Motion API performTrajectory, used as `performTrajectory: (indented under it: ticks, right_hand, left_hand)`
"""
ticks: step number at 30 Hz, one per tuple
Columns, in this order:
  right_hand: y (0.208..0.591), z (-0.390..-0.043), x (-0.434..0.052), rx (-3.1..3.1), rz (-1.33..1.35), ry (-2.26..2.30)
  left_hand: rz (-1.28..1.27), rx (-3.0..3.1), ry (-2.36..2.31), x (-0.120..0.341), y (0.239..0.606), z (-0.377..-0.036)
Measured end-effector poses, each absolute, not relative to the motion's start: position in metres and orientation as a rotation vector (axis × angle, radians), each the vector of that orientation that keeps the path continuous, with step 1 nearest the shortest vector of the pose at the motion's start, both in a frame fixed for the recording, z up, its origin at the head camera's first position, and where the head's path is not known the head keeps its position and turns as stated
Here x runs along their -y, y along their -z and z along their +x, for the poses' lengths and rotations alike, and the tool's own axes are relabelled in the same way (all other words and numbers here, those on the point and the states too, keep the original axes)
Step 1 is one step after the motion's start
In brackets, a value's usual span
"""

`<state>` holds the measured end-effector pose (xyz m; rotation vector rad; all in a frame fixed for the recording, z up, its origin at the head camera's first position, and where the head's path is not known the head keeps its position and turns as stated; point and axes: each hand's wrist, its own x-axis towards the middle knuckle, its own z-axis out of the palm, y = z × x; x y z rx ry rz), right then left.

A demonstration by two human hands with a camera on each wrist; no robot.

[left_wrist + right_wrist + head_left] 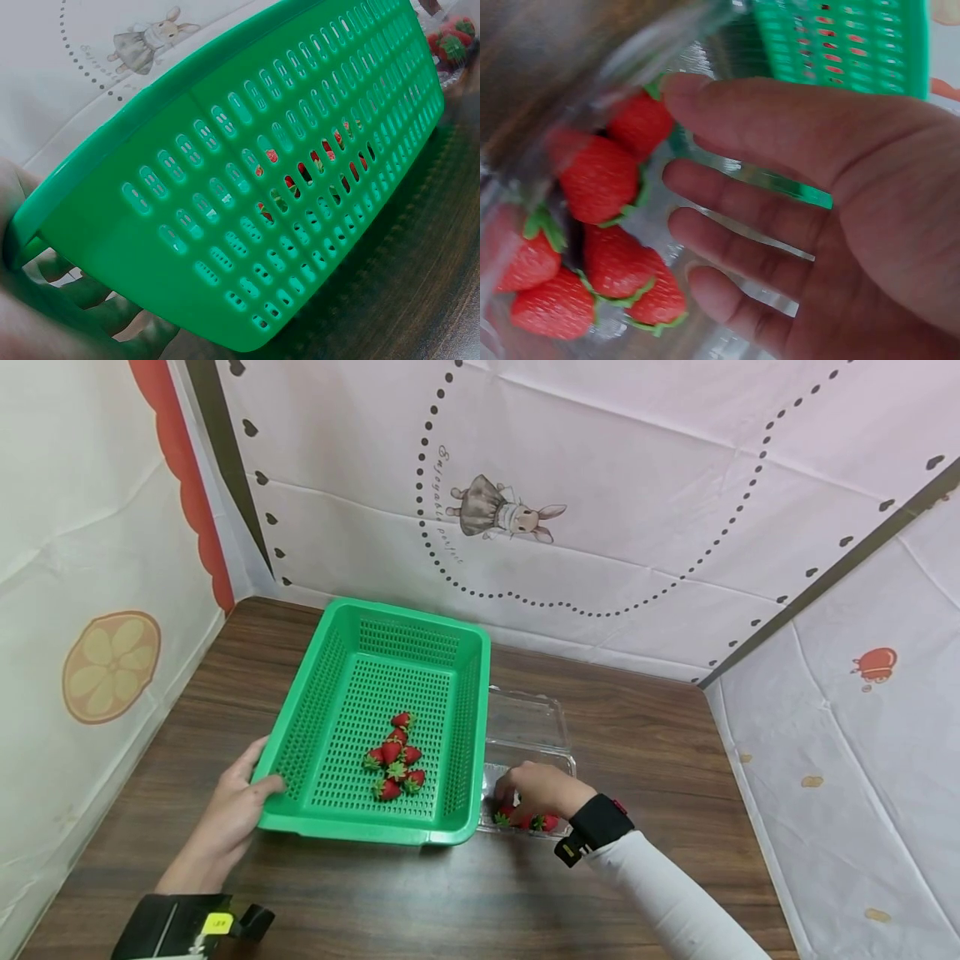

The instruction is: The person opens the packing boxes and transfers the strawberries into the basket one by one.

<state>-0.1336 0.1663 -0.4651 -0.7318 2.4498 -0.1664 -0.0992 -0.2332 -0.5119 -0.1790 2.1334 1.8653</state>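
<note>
Our left hand (228,814) grips the near left corner of the green basket (352,635): in the left wrist view the thumb lies over the rim and the fingers (90,292) curl beneath the perforated wall. Our right hand (536,787) reaches into the clear plastic clamshell (528,727) just to the right of the basket. Its fingers (735,195) are extended and only gently bent, spread a little apart, and they hover right at the strawberries in the clamshell (600,180). The thumb tip appears to touch the topmost berry, but we cannot tell whether any berry is actually pinched; none sits inside the hand.

The basket is a rectangular tray of bright green plastic with slotted walls and a gridded floor, and it rests on the brown wooden table (637,735). A small cluster of strawberries (394,758) lies on the basket floor, towards its near half, each red with a green leafy cap. Seen through the slots in the left wrist view, the same berries show as red patches.

The clamshell touches or nearly touches the basket's right wall. Its lid is folded open on the far side, and its tray lies on the near side. About half a dozen strawberries are bunched in that tray, close beneath our right fingers.
</note>
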Motion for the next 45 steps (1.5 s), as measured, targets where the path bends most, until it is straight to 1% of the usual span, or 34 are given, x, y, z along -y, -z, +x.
performTrajectory:
  ticks: [13, 22, 33, 38, 45]
  right_hand:
    - [0.48, -0.131, -0.165, -2.498, -0.725, 0.057]
    - [0.482, -0.132, -0.164, -2.481, -0.816, 0.122]
    - [0.484, -0.136, -0.162, -2.487, -0.732, 0.194]
    - [0.473, -0.14, -0.162, -2.503, -0.777, 0.248]
    - [0.446, -0.145, -0.163, -2.532, -0.711, 0.355]
  left_hand:
    - [-0.169, -2.118, -1.883, 0.232, 0.511, -0.099]
    - [-0.163, -2.115, -1.886, 0.232, 0.511, -0.099]
    - [-0.168, -2.112, -1.888, 0.232, 0.512, -0.099]
    - [-0.172, -2.11, -1.883, 0.232, 0.511, -0.099]
    - [-0.168, -2.125, -1.878, 0.232, 0.51, -0.098]
